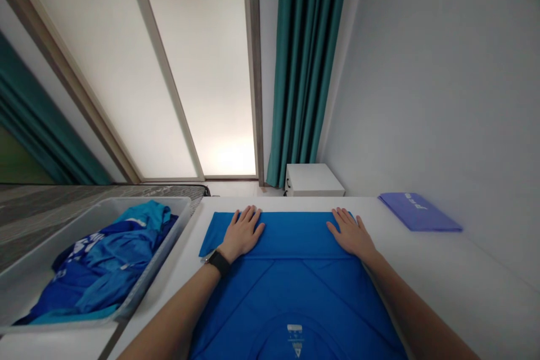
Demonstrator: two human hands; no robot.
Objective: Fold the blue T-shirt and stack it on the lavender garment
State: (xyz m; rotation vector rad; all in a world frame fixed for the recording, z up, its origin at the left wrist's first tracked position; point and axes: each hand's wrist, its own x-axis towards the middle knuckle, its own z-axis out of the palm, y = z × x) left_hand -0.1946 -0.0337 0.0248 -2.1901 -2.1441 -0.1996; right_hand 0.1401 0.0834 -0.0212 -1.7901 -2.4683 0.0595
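Note:
A blue T-shirt (304,287) lies flat on the white table, its neckline with a printed label toward me. Its far end is folded over into a straight band. My left hand (242,232), with a black watch at the wrist, rests palm down on the left part of that band, fingers stretched out. On the band's right end lies my right hand (351,233), also flat with fingers spread. Neither hand grips the cloth.
At the left, a grey-white bin (171,236) holds a heap of crumpled blue shirts (113,259). A folded purple garment (419,212) lies by the wall at the right of the white table (447,287). Beyond stand a white cabinet (314,179) and a teal curtain (310,67).

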